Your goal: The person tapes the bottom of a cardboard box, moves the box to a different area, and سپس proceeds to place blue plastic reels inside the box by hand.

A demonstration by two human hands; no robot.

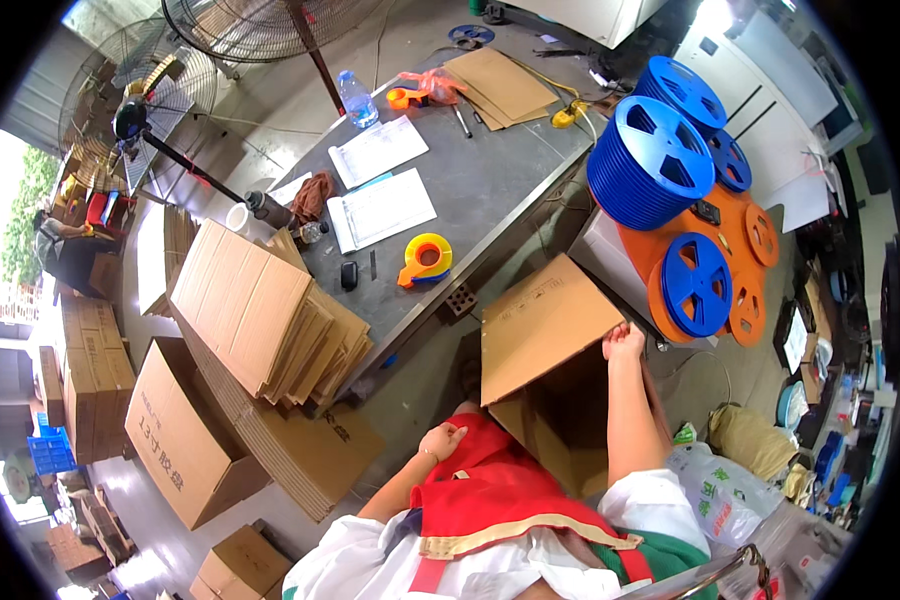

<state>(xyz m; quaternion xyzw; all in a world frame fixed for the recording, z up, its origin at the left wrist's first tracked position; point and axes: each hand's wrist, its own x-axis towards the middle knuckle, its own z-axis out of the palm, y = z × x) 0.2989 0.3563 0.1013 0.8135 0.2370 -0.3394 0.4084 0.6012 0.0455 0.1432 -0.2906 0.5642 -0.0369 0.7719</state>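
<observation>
An open brown cardboard box stands on the floor in front of me, one flap raised. My right hand grips the right edge of that raised flap. My left hand hovers low beside the box's left side, fingers loosely curled, holding nothing. A red apron covers my lap below both arms.
A grey metal table carries a pile of flat cartons, a yellow tape dispenser, papers and a water bottle. Blue reels and orange reels are stacked at right. Closed cartons sit at left, plastic bags at right.
</observation>
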